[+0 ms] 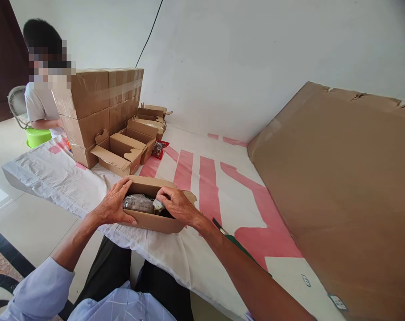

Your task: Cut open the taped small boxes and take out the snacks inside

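Note:
A small open cardboard box (155,221) sits on the white and pink sheet (202,178) just in front of me. Inside it lie wrapped packets (138,203), one greyish and clear. My left hand (113,203) grips the box's left end, thumb along the front wall, fingers over the rim. My right hand (177,205) rests over the box's right side, fingers pressing down on the packets inside.
Several open small cardboard boxes (122,154) and a stack of large taped cartons (98,102) stand at the far left. Another person (42,107) sits behind them by a green tub (37,137). A big flat cardboard sheet (339,178) leans at the right.

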`<state>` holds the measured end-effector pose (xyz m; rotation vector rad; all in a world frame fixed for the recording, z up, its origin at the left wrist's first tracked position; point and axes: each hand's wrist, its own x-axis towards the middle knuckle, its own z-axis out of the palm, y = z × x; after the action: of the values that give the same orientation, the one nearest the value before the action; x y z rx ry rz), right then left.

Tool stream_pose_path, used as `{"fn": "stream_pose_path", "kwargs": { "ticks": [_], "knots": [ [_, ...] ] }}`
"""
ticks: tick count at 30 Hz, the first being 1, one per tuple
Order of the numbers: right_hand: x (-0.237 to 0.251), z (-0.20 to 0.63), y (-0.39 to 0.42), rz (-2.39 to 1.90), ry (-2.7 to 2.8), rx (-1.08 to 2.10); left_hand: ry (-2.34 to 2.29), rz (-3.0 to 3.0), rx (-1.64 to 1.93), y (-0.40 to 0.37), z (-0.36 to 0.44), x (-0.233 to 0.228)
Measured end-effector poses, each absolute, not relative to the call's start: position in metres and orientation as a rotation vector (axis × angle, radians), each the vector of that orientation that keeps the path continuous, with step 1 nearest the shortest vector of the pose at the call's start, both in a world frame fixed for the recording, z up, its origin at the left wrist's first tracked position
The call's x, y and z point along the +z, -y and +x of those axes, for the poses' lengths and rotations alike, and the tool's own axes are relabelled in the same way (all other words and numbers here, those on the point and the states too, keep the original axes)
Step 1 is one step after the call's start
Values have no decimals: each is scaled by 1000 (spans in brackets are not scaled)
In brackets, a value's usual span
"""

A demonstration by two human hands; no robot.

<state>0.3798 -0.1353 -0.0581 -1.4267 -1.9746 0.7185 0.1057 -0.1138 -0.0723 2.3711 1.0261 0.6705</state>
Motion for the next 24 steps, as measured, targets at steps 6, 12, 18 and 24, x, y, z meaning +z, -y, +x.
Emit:
{"fn": "stream_pose_path", "kwargs": {
  "ticks": [6, 12, 18, 24],
  "knots": [
    [-44, 374, 138, -1308, 1796, 625, -1031, 2390, 662, 111, 104, -71],
    [17, 367, 140, -1101, 1739, 500, -1056, 2385, 646, 108, 106, -69],
    [49, 363, 126, -987, 1827, 266, -1093, 2354, 635, 106, 104, -65],
    [76, 365, 119, -897, 1920, 256, -971, 2399, 656, 95, 112, -19]
  ]
}}
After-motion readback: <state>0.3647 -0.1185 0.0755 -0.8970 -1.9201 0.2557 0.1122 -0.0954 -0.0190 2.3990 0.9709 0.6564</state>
